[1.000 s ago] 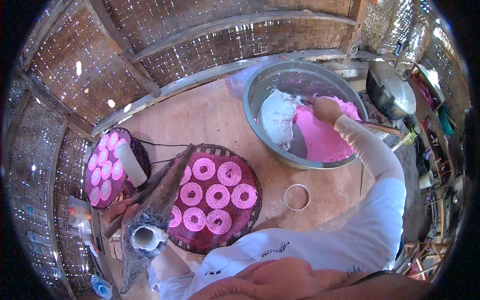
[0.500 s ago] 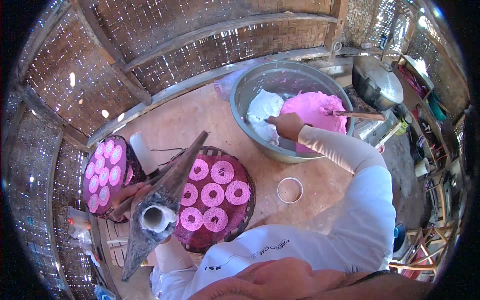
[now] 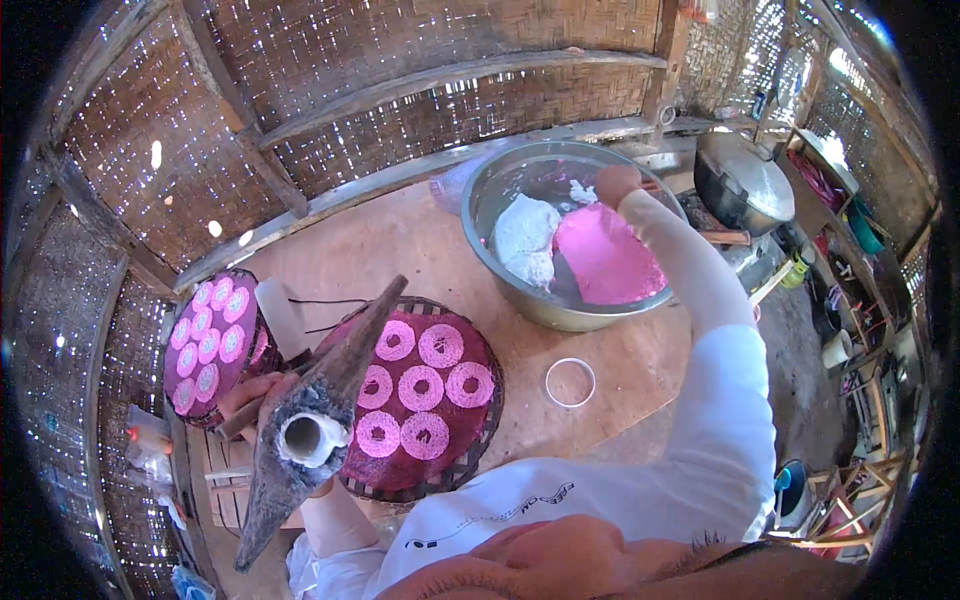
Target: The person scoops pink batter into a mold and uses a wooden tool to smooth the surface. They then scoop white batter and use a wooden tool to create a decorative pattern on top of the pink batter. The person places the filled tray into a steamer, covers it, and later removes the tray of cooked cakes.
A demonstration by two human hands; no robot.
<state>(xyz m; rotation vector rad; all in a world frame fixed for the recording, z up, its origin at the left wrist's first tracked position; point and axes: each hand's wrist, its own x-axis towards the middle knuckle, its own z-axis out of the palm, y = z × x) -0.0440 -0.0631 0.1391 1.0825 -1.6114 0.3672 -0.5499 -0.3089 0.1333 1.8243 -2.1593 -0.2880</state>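
right hand (image 3: 617, 184): nearer basin's far rim (image 3: 560, 146), grip unclear | left hand (image 3: 258, 391): grips wooden tool (image 3: 345, 372)

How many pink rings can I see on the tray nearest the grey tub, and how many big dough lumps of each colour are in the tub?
Pink lacy rings showing on the woven tray: 7
Big pink dough lumps in the grey basin: 1
Big white dough lumps in the grey basin: 1
Total: 9
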